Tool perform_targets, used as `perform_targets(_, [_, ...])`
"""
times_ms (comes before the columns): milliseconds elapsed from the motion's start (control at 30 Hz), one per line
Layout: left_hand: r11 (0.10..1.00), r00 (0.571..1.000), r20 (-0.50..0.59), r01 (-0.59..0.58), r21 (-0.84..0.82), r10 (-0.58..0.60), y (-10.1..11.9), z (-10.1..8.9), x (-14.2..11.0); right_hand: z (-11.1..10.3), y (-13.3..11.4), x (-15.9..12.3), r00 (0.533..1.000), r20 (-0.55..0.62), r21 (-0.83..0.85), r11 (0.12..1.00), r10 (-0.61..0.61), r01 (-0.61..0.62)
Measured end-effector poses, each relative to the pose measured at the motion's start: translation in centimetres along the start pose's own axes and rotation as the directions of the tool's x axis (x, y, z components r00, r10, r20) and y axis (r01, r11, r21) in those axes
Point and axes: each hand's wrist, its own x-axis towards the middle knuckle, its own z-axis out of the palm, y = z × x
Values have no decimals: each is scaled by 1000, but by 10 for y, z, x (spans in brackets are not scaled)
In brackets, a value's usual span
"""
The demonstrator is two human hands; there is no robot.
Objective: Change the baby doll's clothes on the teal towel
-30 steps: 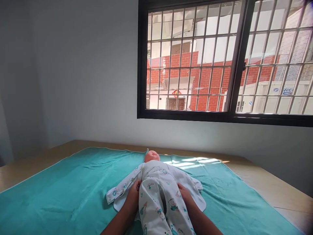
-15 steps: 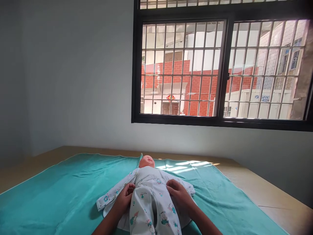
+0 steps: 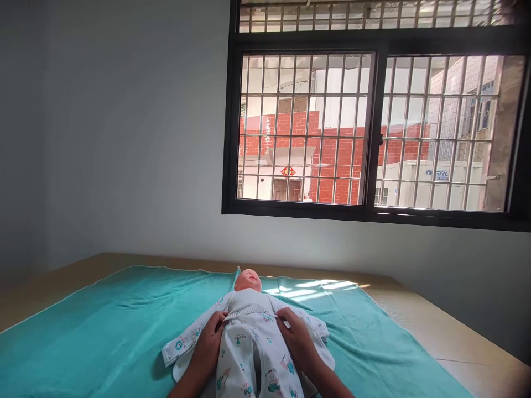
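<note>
A baby doll lies on its back with its head away from me. White patterned pants with an elastic waistband cover its lower body, and an open slit runs along the crotch. Beneath its arms spreads a white printed top, with the sleeves out to both sides. At the waistband's left edge, my left hand pinches the cloth. My right hand grips the waistband's right edge between thumb and fingers. Both hands' fingertips are partly hidden.
A turquoise cloth lies under the doll on a wooden tabletop. Behind it stand a grey wall and a black-framed barred window. Sunlight falls across the cloth's far right part.
Both hands have moved slightly up along the pants' sides to the waistband. The right hand has shifted a little inward. The camera view has tilted up slightly.
</note>
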Motion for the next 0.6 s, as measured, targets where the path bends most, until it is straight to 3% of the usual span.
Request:
perform_targets(167, [981, 989, -117, 64, -181, -86, 2, 1, 10, 2, -3, 12, 999, 30, -21, 1000, 18, -18])
perform_targets(300, [950, 977, -111, 143, -279, -180, 0, 5, 17, 13, 11, 34, 993, -44, 37, 993, 112, -110])
perform_targets(467, [955, 968, -110, 198, -222, -227, -6, 4, 20, 28, 35, 56, 968, -99, 120, 969, 228, -216])
perform_targets(600, [976, 971, -119, 199, -84, -209, -8, -1, 20, 35, 44, 52, 966, -66, 178, 956, 248, -233])
